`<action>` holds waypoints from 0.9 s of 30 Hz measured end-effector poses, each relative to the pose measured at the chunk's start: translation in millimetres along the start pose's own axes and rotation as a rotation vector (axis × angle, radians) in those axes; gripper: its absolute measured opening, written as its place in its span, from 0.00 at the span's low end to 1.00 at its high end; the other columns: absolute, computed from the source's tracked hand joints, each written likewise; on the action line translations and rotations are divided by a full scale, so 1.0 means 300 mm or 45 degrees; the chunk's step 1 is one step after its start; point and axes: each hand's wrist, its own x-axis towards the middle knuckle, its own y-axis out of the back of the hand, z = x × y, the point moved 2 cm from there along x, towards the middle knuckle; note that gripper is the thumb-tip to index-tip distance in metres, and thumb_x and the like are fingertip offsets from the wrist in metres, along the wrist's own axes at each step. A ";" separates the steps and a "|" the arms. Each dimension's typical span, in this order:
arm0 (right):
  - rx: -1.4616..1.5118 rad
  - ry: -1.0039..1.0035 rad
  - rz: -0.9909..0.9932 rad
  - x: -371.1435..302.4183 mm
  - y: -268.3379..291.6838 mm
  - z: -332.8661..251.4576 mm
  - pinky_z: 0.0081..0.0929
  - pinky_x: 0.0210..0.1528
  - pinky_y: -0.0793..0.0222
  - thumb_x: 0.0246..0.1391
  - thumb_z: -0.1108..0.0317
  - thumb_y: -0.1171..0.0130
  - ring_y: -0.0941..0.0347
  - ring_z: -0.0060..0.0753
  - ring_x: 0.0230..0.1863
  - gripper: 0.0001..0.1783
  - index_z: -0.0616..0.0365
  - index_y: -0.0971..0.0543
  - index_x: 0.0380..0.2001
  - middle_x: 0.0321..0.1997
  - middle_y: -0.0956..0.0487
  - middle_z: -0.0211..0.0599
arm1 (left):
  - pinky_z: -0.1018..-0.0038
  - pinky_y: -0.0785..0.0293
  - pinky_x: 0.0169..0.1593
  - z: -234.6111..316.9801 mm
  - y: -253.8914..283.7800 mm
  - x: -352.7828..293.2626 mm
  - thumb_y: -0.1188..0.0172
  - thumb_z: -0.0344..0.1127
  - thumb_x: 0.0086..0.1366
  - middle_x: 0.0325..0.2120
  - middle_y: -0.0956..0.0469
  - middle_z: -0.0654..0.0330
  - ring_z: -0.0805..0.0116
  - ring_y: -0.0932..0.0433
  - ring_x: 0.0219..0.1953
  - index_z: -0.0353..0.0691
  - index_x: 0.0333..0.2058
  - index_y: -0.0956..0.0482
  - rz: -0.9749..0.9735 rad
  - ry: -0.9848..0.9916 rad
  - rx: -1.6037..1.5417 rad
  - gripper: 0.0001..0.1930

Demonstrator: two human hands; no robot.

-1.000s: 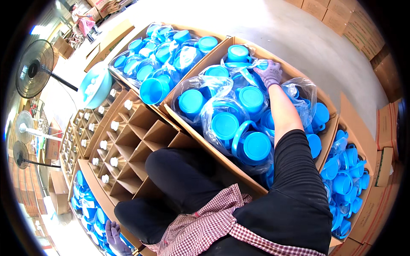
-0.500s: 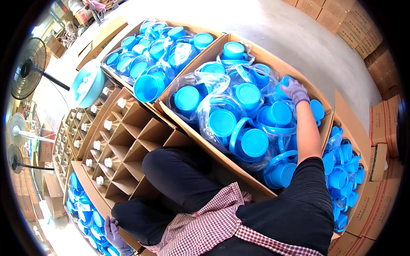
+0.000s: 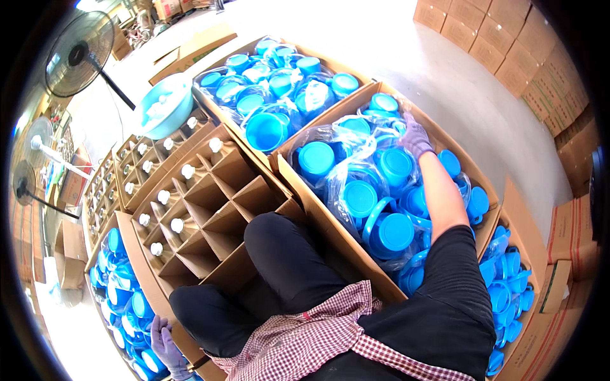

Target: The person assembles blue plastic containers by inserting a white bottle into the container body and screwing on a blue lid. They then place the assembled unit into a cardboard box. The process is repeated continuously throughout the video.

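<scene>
My right hand (image 3: 417, 138), in a thin purple glove, reaches over a carton (image 3: 313, 209) of bright blue lidded plastic cups. Its fingers look apart and rest at the clear plastic bag (image 3: 383, 138) around the cups, near the far wall. Lidded blue cups (image 3: 395, 164) lie just left of that wrist, and another cup (image 3: 449, 163) is to its right. At lower left my left hand (image 3: 166, 350), gloved too, hangs with fingers apart and nothing in them. It is beside a carton holding several blue-and-white pieces (image 3: 142, 305).
Before my knees stands a divided carton (image 3: 219, 219), with white-capped bottles (image 3: 188, 171) in some cells. Beyond are a light-blue basin (image 3: 166, 105), another carton of blue cups (image 3: 267, 131) and a black fan (image 3: 79, 54). Stacked boxes (image 3: 502, 38) line the right.
My right hand has left a blue cup by the far wall and moved left along the carton to the plastic bag. The view has shifted; my left hand stays low at left.
</scene>
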 end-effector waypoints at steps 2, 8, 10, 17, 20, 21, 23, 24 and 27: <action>0.136 -0.103 -0.078 0.020 0.141 0.069 0.39 0.69 0.31 0.42 0.66 0.28 0.29 0.55 0.68 0.48 0.54 0.32 0.70 0.68 0.26 0.55 | 0.75 0.26 0.54 -0.059 0.063 0.017 0.47 0.33 0.77 0.49 0.21 0.56 0.71 0.24 0.46 0.28 0.65 0.30 0.032 -0.019 -0.007 0.23; 0.844 -0.057 -0.106 -0.056 0.863 -0.286 0.26 0.57 0.25 0.50 0.71 0.33 0.23 0.31 0.55 0.37 0.58 0.27 0.66 0.56 0.20 0.40 | 0.75 0.25 0.54 -0.046 0.081 0.061 0.47 0.33 0.77 0.48 0.20 0.58 0.72 0.22 0.46 0.30 0.64 0.28 0.096 -0.099 -0.212 0.21; 1.086 0.180 -0.281 -0.090 1.083 -0.441 0.21 0.51 0.24 0.53 0.75 0.37 0.24 0.24 0.49 0.30 0.61 0.23 0.63 0.52 0.21 0.34 | 0.75 0.24 0.54 -0.035 0.007 0.089 0.47 0.31 0.76 0.46 0.18 0.58 0.72 0.20 0.46 0.30 0.63 0.26 0.058 -0.207 -0.249 0.20; 0.988 0.586 -0.214 -0.506 1.574 -1.030 0.16 0.32 0.33 0.57 0.66 0.40 0.33 0.15 0.30 0.28 0.61 0.22 0.61 0.45 0.20 0.33 | 0.70 0.24 0.60 0.408 -0.420 -0.029 0.33 0.29 0.64 0.53 0.20 0.53 0.63 0.20 0.54 0.32 0.64 0.28 -0.468 -0.424 -0.420 0.30; 1.017 0.818 -0.243 -0.757 1.682 -1.225 0.16 0.32 0.32 0.56 0.58 0.39 0.32 0.15 0.31 0.32 0.61 0.24 0.63 0.42 0.21 0.32 | 0.60 0.31 0.67 0.647 -0.536 -0.133 0.21 0.30 0.50 0.69 0.37 0.46 0.53 0.30 0.66 0.36 0.75 0.50 -0.597 -0.975 -0.347 0.58; 1.077 0.868 -0.240 -0.842 1.703 -1.287 0.16 0.35 0.30 0.56 0.56 0.39 0.29 0.18 0.34 0.34 0.60 0.25 0.63 0.44 0.21 0.34 | 0.59 0.33 0.69 0.709 -0.544 -0.178 0.21 0.29 0.49 0.72 0.43 0.44 0.51 0.34 0.70 0.35 0.75 0.54 -0.546 -1.051 -0.368 0.61; 1.244 0.922 -0.308 -1.000 1.724 -1.380 0.14 0.39 0.30 0.53 0.60 0.39 0.28 0.17 0.35 0.34 0.64 0.26 0.63 0.47 0.21 0.37 | 0.59 0.31 0.67 0.750 -0.538 -0.223 0.22 0.29 0.51 0.67 0.34 0.40 0.47 0.29 0.66 0.31 0.74 0.49 -0.284 -1.181 -0.449 0.55; 1.277 0.953 -0.336 -1.054 1.722 -1.390 0.15 0.41 0.30 0.52 0.63 0.39 0.28 0.19 0.37 0.34 0.63 0.27 0.63 0.48 0.21 0.37 | 0.59 0.29 0.66 0.748 -0.537 -0.231 0.23 0.30 0.52 0.63 0.29 0.39 0.46 0.25 0.63 0.30 0.72 0.45 -0.208 -1.192 -0.574 0.53; 1.335 0.988 -0.490 -1.071 1.672 -1.338 0.19 0.47 0.30 0.50 0.70 0.38 0.27 0.23 0.43 0.34 0.61 0.28 0.64 0.50 0.22 0.37 | 0.66 0.19 0.52 0.797 -0.353 -0.277 0.24 0.32 0.55 0.49 0.16 0.43 0.51 0.14 0.48 0.30 0.52 0.19 -0.019 -1.397 -0.236 0.26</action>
